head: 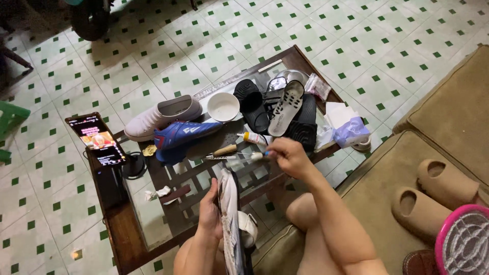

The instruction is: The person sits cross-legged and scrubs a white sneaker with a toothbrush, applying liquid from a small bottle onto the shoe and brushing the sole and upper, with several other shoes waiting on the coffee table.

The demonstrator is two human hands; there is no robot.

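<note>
Green-dotted tile surrounds the glass table (153, 224), left hand (210, 216) clamped around a worn sandal (230, 224), right hand (288, 155) pinching a small brush (253, 157) beside a white glue tube (253, 137).

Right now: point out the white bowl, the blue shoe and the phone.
white bowl (223, 106), head view, on its inner hollow.
blue shoe (186, 135), head view, on its side panel.
phone (97, 139), head view, on the middle of its lit screen.
</note>
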